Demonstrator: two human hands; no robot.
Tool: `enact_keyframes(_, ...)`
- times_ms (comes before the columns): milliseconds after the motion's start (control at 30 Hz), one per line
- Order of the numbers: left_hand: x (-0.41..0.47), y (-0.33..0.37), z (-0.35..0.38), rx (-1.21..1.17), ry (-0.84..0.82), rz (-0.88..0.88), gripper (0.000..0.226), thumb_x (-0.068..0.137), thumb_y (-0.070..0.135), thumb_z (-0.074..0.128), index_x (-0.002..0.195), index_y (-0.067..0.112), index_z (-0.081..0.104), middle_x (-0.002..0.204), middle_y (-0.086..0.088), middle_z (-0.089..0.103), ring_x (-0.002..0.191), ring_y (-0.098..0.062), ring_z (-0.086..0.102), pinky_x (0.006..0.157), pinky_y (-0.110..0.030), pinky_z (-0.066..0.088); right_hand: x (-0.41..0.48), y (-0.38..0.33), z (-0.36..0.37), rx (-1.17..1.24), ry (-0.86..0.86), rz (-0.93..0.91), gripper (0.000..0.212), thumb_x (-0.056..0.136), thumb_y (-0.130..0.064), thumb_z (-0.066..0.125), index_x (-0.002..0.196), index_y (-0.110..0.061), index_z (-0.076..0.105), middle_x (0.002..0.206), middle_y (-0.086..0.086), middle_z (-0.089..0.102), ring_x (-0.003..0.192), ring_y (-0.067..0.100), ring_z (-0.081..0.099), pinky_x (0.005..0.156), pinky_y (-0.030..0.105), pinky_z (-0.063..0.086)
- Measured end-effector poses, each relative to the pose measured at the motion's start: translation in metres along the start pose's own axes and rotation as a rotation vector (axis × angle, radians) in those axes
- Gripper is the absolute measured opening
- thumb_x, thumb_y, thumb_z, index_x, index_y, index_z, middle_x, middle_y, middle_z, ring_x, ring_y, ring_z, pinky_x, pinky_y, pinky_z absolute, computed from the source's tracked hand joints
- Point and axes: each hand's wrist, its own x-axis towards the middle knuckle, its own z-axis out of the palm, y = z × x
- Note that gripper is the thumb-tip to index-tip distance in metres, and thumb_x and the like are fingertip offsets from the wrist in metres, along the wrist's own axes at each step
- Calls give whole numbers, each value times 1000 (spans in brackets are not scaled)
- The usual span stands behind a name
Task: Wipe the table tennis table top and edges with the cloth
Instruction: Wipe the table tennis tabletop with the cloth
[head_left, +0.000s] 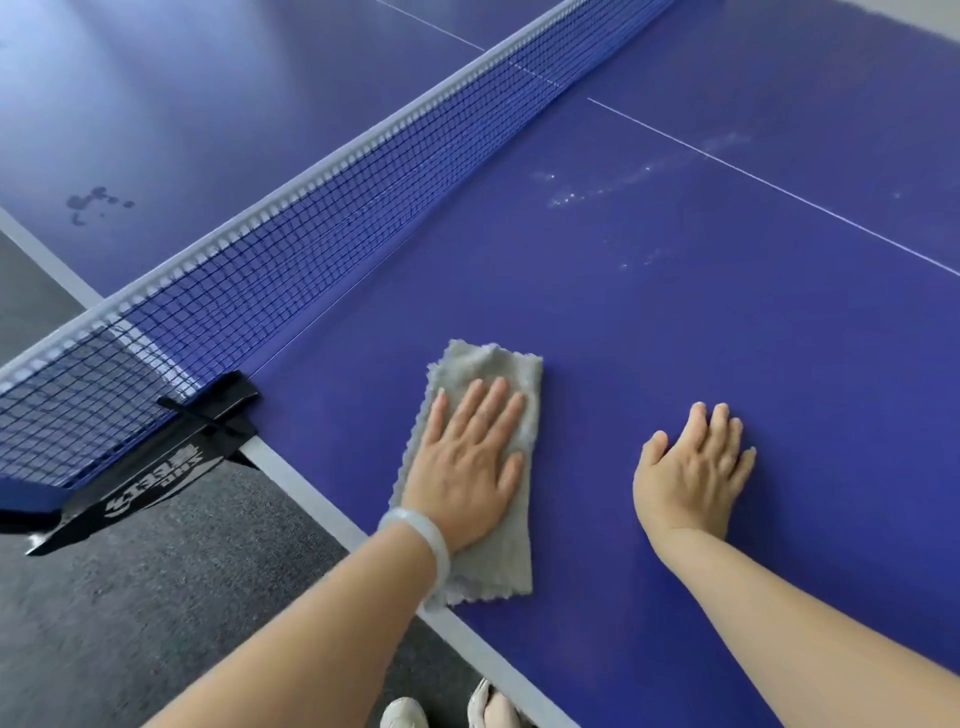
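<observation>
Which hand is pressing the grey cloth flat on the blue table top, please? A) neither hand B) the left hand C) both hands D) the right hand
B: the left hand lies flat on the cloth, while the right hand rests on the bare table top.

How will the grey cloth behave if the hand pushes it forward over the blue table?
The cloth looks soft and folded flat, so it probably bends and bunches rather than staying stiff. It seems light; the left hand lies flat on it, which likely keeps it moving with the palm. The table looks smooth, so the cloth should slide easily.
</observation>
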Motion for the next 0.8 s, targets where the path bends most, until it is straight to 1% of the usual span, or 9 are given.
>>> enact_keyframes(67,25,-33,-9,10,5,-193,63,100,53,12,158,33,-2,166,9,-8,150,-12,-17,121,-44,-14,0,0,-1,-11,-23,-2,62,101,-32,38,155,-5,23,165,16,14,153,31,8,123,53,4)
enact_keyframes(167,34,-40,-6,23,21,-251,64,99,54,7,158,32,-3,165,9,-7,151,-13,-16,121,-44,-15,-2,7,-6,13,-47,-69,65,101,-33,45,156,-6,24,165,14,14,154,29,7,124,51,1)
enact_keyframes(300,34,-38,-3,16,49,-242,65,98,55,8,158,32,-1,165,10,-6,151,-12,-15,121,-43,-15,-23,12,-8,2,-43,-742,56,100,-22,39,152,-2,34,162,11,27,151,26,24,124,50,12)
enact_keyframes(333,34,-38,-3,12,44,-242,64,98,55,8,158,32,-1,165,10,-6,151,-12,-15,121,-43,-14,-27,5,-5,-37,-29,-789,57,100,-21,38,152,-1,31,162,12,25,151,27,23,123,49,14)
enact_keyframes(367,34,-39,-4,11,40,-244,64,99,54,8,158,32,-2,165,10,-7,151,-12,-16,122,-44,-13,-28,-6,-2,-62,-27,-722,58,101,-21,39,154,0,26,163,15,20,152,28,19,124,49,13)
enact_keyframes(467,34,-36,-4,8,35,-250,64,99,53,8,158,32,-3,165,9,-9,151,-13,-18,122,-46,-11,-18,-56,4,-71,-76,-314,70,104,-33,36,156,3,7,165,19,1,154,29,2,125,47,4)
enact_keyframes(533,34,-34,-6,0,37,-247,64,99,52,7,158,31,-4,165,9,-9,151,-13,-18,122,-46,-11,-10,-79,7,-79,-108,-171,70,105,-36,31,155,4,3,165,19,-2,154,29,-1,125,48,1)
enact_keyframes(667,6,-40,-6,8,45,-280,63,100,50,10,159,31,0,166,8,-6,151,-14,-16,122,-46,-10,-11,-85,14,-21,-68,-141,70,102,-34,36,155,5,11,165,19,7,154,30,5,124,50,1)
enact_keyframes(800,-14,-84,-15,21,50,-526,64,98,52,7,157,34,-8,164,9,-15,149,-12,-23,121,-45,-14,-9,-84,15,-30,-77,-152,73,101,-37,40,155,4,12,164,21,9,153,31,6,123,52,2)
